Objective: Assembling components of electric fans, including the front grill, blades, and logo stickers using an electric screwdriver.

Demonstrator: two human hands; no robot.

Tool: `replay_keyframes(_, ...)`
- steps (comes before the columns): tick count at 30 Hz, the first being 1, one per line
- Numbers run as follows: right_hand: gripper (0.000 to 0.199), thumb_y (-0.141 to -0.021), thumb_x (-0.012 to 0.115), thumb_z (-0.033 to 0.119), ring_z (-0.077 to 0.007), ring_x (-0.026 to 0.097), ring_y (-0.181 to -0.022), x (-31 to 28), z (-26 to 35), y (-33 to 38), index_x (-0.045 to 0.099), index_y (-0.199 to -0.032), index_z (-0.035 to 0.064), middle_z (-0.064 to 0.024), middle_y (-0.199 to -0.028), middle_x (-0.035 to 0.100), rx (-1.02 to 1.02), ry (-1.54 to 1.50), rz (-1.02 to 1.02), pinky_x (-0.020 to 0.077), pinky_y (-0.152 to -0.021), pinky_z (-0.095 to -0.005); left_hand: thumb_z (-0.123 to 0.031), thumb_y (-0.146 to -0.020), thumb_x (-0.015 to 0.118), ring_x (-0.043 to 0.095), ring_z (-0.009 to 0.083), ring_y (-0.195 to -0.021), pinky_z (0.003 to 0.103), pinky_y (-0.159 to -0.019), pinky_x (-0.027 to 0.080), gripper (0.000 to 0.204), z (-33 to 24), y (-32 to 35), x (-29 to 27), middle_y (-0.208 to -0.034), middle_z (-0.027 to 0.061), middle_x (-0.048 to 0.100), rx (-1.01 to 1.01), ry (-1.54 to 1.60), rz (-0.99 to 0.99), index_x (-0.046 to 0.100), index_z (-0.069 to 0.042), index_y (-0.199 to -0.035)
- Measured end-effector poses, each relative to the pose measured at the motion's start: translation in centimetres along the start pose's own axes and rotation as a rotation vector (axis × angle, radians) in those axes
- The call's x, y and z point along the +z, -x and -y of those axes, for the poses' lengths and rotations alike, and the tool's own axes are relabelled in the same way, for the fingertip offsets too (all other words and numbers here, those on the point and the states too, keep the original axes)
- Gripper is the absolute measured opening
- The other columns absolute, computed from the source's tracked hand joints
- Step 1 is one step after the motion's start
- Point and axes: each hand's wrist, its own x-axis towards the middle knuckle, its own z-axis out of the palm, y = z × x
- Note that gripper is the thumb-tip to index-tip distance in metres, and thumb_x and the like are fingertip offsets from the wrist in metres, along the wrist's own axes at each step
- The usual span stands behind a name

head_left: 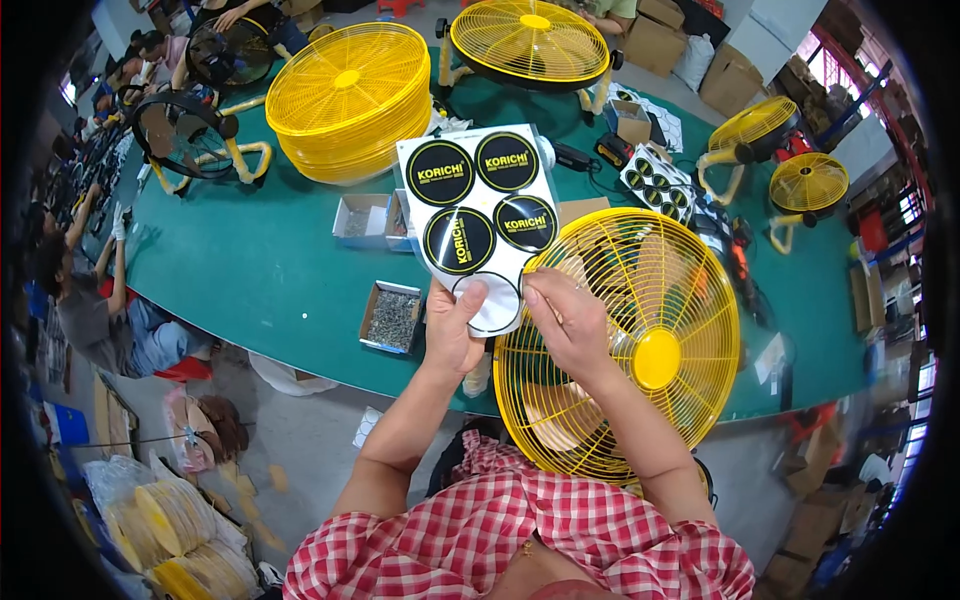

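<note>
In front of my chest my left hand [455, 325] holds a white sticker sheet [485, 204] by its lower end, thumb on top. Several round black stickers with yellow print cover the sheet, and a bare white circle shows beside my thumb. My right hand [568, 315] is closed, its fingertips pinching the sheet's lower right edge just under one sticker [525, 222]. Whether a sticker edge is lifted there, I cannot tell. Below my right forearm a yellow fan [657, 360] rests at the table's front edge, its round yellow hub facing up.
On the green table [240, 265] stand a stack of yellow fan grilles [347, 105], another large fan [530, 40] and a small box of screws [391, 318]. More sticker sheets [655, 183] lie right, near smaller fans [808, 183]. A co-worker [85, 305] sits at the left.
</note>
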Motion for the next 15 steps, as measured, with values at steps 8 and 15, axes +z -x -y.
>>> replay_keyframes(8,0.014,-0.086,0.056,0.011,-0.0078,0.055,-0.068,-3.8,-3.2,-0.2,0.059,-0.087,-0.0027,-0.0045,-0.074,0.060,0.456,-0.123,-0.175,0.0447,-0.066,-0.0238,0.004,-0.079,0.060,0.057,0.0166,-0.091,0.029,-0.079,0.049,0.040,-1.7,-5.4,-2.8,-0.107,0.0098,0.056,0.120,-0.355,-0.187,0.045,0.002,-0.116)
replay_keyframes(15,0.017,-0.089,0.052,0.012,-0.0073,0.054,-0.071,-7.6,-3.9,0.9,0.060,-0.090,-0.0028,-0.0019,-0.079,0.059,0.604,-0.440,-0.401,0.0452,-0.068,-0.0218,0.001,-0.077,0.062,0.057,0.0181,-0.089,0.031,-0.076,0.047,0.037,6.8,-13.4,-19.4,-0.100,0.0097,0.058,-0.185,-0.609,-0.203,0.049,0.001,-0.111)
